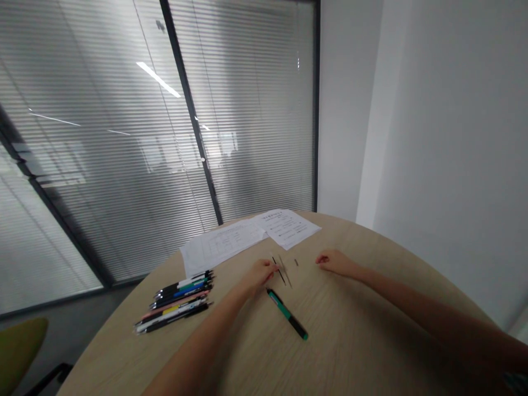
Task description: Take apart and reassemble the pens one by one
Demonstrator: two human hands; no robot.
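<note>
My left hand is closed, its fingertips pinched at a thin dark stick that looks like a pen refill. Just right of it runs a second, fainter thin stick, too blurred to name. Farther right lies a tiny dark piece. My right hand rests low over the table to the right of these, fingers curled together; whatever they hold, if anything, is hidden. Nearer to me, a green and black pen lies slanted between my forearms.
A row of several pens in mixed colours lies on the round wooden table at left. Printed paper sheets cover part of its far edge. Behind stand a glass partition with blinds and a white wall; a green chair is at lower left.
</note>
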